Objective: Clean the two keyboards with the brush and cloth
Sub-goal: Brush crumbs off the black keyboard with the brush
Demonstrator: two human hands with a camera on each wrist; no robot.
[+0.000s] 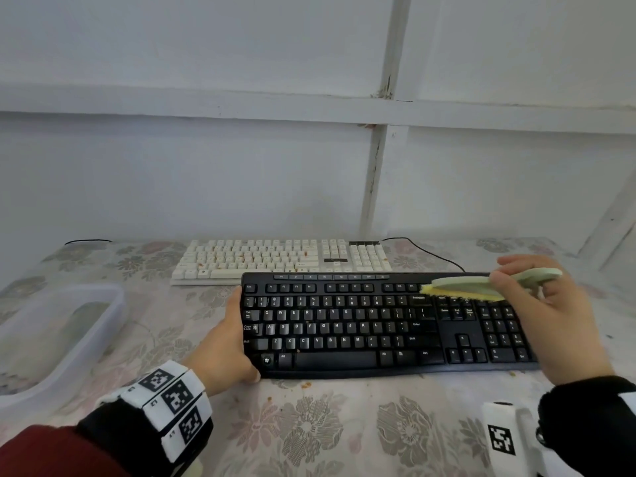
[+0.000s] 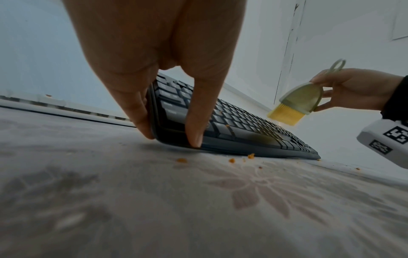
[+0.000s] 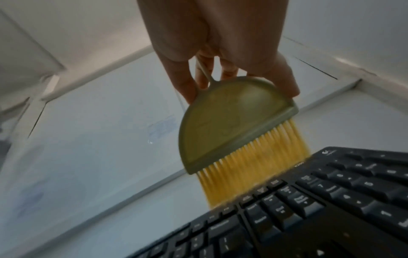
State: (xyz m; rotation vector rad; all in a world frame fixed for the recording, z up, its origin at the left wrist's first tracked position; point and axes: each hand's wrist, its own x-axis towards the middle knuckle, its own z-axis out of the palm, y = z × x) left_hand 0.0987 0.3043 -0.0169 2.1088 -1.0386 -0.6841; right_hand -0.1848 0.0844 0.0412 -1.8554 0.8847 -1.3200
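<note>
A black keyboard (image 1: 378,328) (image 2: 243,122) (image 3: 309,209) lies on the flowered tablecloth (image 1: 327,435). My left hand (image 1: 241,339) (image 2: 169,134) grips its left end, thumb at the front corner. My right hand (image 1: 516,280) (image 2: 326,94) (image 3: 238,87) holds a pale green brush (image 1: 464,285) (image 2: 300,99) (image 3: 227,122). Its yellow bristles (image 3: 253,165) meet the keyboard's far edge, above the keys right of Backspace. A white keyboard (image 1: 282,259) with orange specks lies just behind the black one. No cloth is in view.
A translucent plastic tub (image 1: 62,332) stands at the left of the table. Orange crumbs (image 1: 304,385) (image 2: 182,160) lie on the tablecloth in front of the black keyboard. A black cable (image 1: 430,253) runs behind the keyboards. A white panelled wall stands close behind the table.
</note>
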